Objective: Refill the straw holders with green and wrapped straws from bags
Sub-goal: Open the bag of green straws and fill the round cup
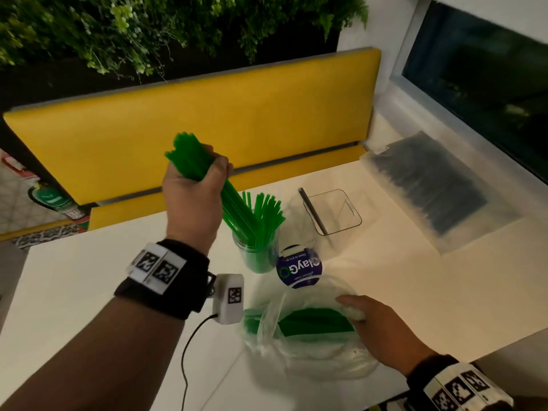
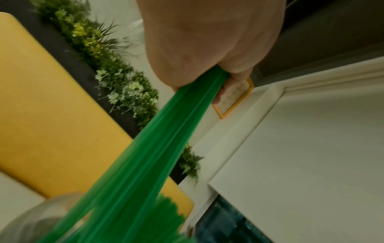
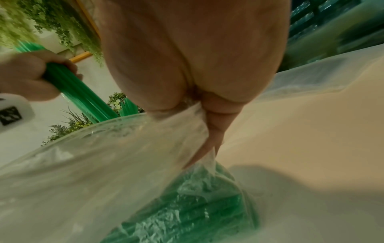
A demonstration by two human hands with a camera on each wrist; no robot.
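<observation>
My left hand (image 1: pixel 197 180) grips a thick bundle of green straws (image 1: pixel 237 207) in a fist, tilted, with the lower ends inside a round clear holder (image 1: pixel 256 256) that has several green straws standing in it. The left wrist view shows the same bundle (image 2: pixel 158 148) running from the fist down toward the holder (image 2: pixel 31 218). My right hand (image 1: pixel 367 318) pinches the end of a clear plastic bag (image 1: pixel 302 345) lying on the table, with more green straws (image 1: pixel 317 321) inside. In the right wrist view my fingers (image 3: pixel 216 125) bunch the bag's plastic (image 3: pixel 116 164).
A square clear holder (image 1: pixel 341 212) with one dark straw (image 1: pixel 312 210) stands behind the round one. A bag of dark wrapped straws (image 1: pixel 430 185) lies at the back right on the white table (image 1: pixel 415 292). A purple-labelled item (image 1: pixel 298 269) sits by the round holder. A yellow bench (image 1: pixel 207 123) stands behind.
</observation>
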